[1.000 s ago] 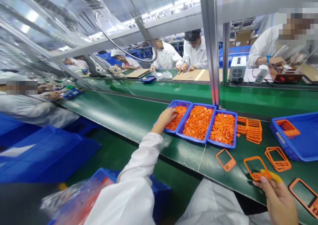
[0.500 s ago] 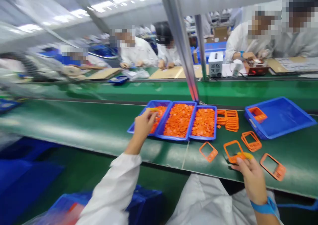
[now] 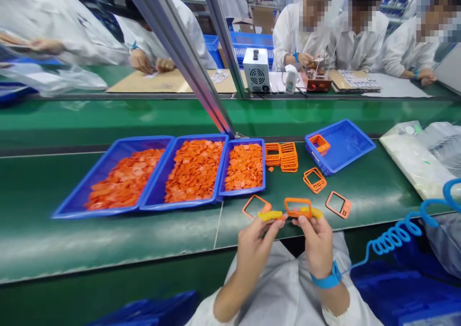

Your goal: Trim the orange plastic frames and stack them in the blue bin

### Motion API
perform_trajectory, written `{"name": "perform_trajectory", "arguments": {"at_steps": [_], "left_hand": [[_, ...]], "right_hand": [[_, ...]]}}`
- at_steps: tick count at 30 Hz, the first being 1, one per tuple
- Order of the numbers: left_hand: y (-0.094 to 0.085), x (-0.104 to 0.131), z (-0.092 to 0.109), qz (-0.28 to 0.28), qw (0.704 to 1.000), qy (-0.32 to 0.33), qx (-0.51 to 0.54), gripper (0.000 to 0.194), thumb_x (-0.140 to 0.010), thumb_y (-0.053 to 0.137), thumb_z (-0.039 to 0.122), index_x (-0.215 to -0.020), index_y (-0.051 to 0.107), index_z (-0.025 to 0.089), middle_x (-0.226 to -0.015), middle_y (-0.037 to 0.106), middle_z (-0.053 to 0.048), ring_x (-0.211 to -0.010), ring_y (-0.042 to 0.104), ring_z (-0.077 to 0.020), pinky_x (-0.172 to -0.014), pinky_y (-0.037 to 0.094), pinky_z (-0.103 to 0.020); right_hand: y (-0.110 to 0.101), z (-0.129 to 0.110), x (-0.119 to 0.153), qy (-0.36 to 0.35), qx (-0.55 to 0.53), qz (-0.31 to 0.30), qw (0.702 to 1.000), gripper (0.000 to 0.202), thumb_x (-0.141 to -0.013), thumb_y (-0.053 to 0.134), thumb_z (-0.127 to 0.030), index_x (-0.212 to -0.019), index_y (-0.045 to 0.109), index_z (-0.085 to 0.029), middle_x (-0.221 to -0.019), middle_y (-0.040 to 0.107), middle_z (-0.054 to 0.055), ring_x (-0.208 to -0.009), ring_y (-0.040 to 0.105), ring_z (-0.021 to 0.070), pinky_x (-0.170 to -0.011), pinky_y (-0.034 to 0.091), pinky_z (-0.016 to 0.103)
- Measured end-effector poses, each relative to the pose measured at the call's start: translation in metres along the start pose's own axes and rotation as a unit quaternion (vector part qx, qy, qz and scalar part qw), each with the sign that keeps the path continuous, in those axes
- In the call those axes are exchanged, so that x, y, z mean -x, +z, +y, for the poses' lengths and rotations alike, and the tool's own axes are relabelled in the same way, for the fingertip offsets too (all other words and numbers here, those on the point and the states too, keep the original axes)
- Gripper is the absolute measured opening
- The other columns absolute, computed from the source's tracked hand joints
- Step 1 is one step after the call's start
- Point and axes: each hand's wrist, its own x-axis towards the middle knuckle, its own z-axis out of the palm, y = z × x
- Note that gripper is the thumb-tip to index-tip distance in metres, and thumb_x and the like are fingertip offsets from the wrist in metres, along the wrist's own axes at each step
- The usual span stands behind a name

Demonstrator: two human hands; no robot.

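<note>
My right hand (image 3: pixel 319 242) grips an orange plastic frame (image 3: pixel 298 200) by its lower side, tilted up above the belt. Close at its left, my left hand (image 3: pixel 254 242) is pinched on a small orange piece (image 3: pixel 283 217), mostly hidden by the fingers. Yellow covers show on fingers of both hands. A loose orange frame (image 3: pixel 256 205) lies behind my left hand. To the right are another single frame (image 3: pixel 346 208) and a pair of overlapping frames (image 3: pixel 319 187). Stacked frames (image 3: pixel 288 157) stand beside the trays.
Three blue trays (image 3: pixel 142 191) of small orange pieces stand at left. Another blue tray (image 3: pixel 342 148) holds some frames. A metal post (image 3: pixel 190 66) slants up behind. Plastic bags (image 3: pixel 414 160) lie at right, near a coiled blue cord (image 3: pixel 399 231). Co-workers sit across the belt.
My left hand has come from the left tray to beside my right hand, now pinching a small piece. The frame in my right hand has been tilted up. The view has swung right.
</note>
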Motion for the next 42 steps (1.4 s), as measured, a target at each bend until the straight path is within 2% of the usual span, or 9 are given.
{"name": "perform_trajectory", "arguments": {"at_steps": [6,11,20,26,30,34,38,40,42], "left_hand": [[0.012,0.000,0.003,0.005,0.998,-0.004,0.063,0.017,-0.097,0.086,0.040,-0.098,0.088,0.023,-0.122,0.080,-0.011,-0.112,0.081,-0.0263,-0.091,0.071,-0.032],[0.019,0.006,-0.005,-0.004,0.988,-0.081,0.134,0.021,-0.096,0.088,0.041,-0.106,0.086,0.022,-0.110,0.084,-0.010,-0.093,0.084,-0.0234,-0.087,0.072,-0.035],[0.017,0.006,-0.008,0.034,0.984,-0.083,0.155,0.030,-0.093,0.090,0.039,-0.112,0.076,0.022,-0.107,0.085,-0.008,-0.095,0.084,-0.0225,-0.090,0.070,-0.033],[0.001,-0.005,-0.007,-0.070,0.990,-0.092,0.084,0.026,-0.101,0.079,0.043,-0.114,0.081,0.020,-0.106,0.083,-0.011,-0.097,0.082,-0.0249,-0.089,0.069,-0.035],[-0.005,-0.009,-0.008,-0.080,0.992,-0.081,0.051,0.026,-0.103,0.076,0.047,-0.102,0.081,0.021,-0.101,0.080,-0.010,-0.093,0.079,-0.0234,-0.091,0.068,-0.035],[-0.011,-0.007,-0.007,-0.109,0.983,-0.113,0.090,0.029,-0.103,0.077,0.048,-0.110,0.081,0.020,-0.108,0.083,-0.012,-0.099,0.082,-0.0258,-0.095,0.069,-0.039],[-0.044,-0.005,-0.001,-0.097,0.994,-0.051,0.024,0.029,-0.097,0.084,0.042,-0.117,0.083,0.021,-0.114,0.083,-0.013,-0.100,0.083,-0.0270,-0.090,0.070,-0.037],[-0.082,-0.011,0.002,-0.029,0.996,0.029,-0.082,0.028,-0.099,0.082,0.039,-0.121,0.083,0.023,-0.115,0.083,-0.012,-0.102,0.082,-0.0264,-0.094,0.068,-0.038],[-0.137,-0.028,0.006,0.077,0.969,0.095,-0.217,0.029,-0.104,0.075,0.038,-0.128,0.081,0.023,-0.118,0.083,-0.011,-0.107,0.081,-0.0261,-0.103,0.064,-0.040]], "right_hand": [[0.003,0.000,0.007,-0.034,-0.026,-0.001,0.999,0.030,-0.097,0.087,-0.048,-0.113,0.083,-0.023,-0.117,0.086,0.009,-0.111,0.081,0.0318,-0.107,0.065,0.051],[0.003,0.001,0.012,-0.022,-0.023,-0.029,0.999,0.030,-0.097,0.087,-0.048,-0.116,0.082,-0.025,-0.119,0.087,0.009,-0.110,0.083,0.0324,-0.100,0.069,0.049],[-0.003,0.014,0.015,-0.041,-0.007,-0.031,0.999,0.031,-0.095,0.089,-0.047,-0.115,0.082,-0.024,-0.112,0.086,0.010,-0.104,0.082,0.0315,-0.098,0.067,0.048],[-0.001,0.005,0.012,-0.016,-0.006,-0.045,0.999,0.026,-0.095,0.090,-0.043,-0.112,0.083,-0.025,-0.109,0.087,0.007,-0.102,0.081,0.0293,-0.099,0.065,0.046],[0.003,-0.003,0.010,-0.023,0.018,-0.057,0.998,0.023,-0.094,0.089,-0.044,-0.107,0.085,-0.025,-0.105,0.086,0.005,-0.099,0.080,0.0290,-0.102,0.064,0.048],[0.006,-0.006,0.006,-0.016,0.045,-0.077,0.996,0.023,-0.092,0.090,-0.046,-0.102,0.085,-0.026,-0.095,0.085,0.004,-0.091,0.080,0.0284,-0.096,0.066,0.046],[-0.005,-0.002,-0.001,0.008,0.066,-0.090,0.994,0.033,-0.090,0.091,-0.053,-0.104,0.084,-0.024,-0.094,0.085,0.007,-0.084,0.080,0.0284,-0.086,0.068,0.044],[-0.017,0.002,-0.007,0.021,0.088,-0.066,0.994,0.039,-0.089,0.090,-0.055,-0.109,0.083,-0.023,-0.094,0.085,0.008,-0.084,0.079,0.0279,-0.084,0.067,0.043],[-0.030,0.008,-0.016,0.013,0.110,-0.039,0.993,0.047,-0.089,0.090,-0.056,-0.119,0.081,-0.021,-0.098,0.084,0.009,-0.084,0.078,0.0269,-0.085,0.066,0.042]]}}
